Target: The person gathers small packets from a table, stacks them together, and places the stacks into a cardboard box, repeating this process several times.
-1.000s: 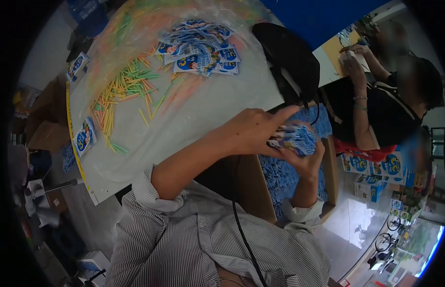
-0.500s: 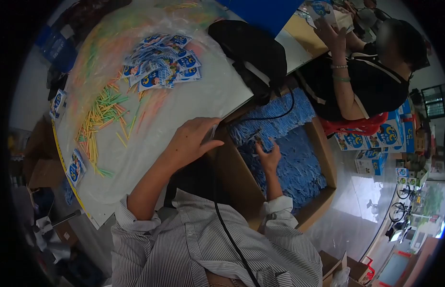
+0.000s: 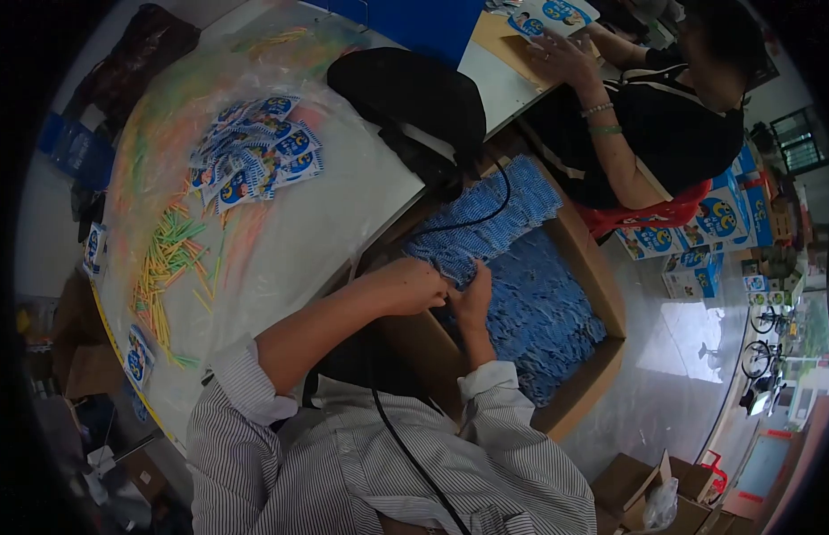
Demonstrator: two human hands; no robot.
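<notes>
Both hands meet over the near left side of a cardboard box (image 3: 611,357) filled with blue packets (image 3: 544,312). My left hand (image 3: 419,285) is closed, its fingertips touching those of my right hand; what they pinch is too small to make out. My right hand (image 3: 473,299) is also closed, at the lower edge of a striped blue-and-white stack of packets (image 3: 495,214) lying across the far part of the box. On the white table (image 3: 290,267) to the left are a pile of printed packets (image 3: 254,156) and loose coloured sticks (image 3: 169,267).
A black bag (image 3: 414,94) hangs over the table's corner, with a dark cord crossing the box. Another person (image 3: 646,134) sits at the upper right, hands on a printed bag (image 3: 553,16). Printed cartons (image 3: 718,214) stand behind that person.
My left hand has moved right and down from the table's edge to meet my right hand. My right hand has shifted slightly left. The other person's hands have lowered with the printed bag.
</notes>
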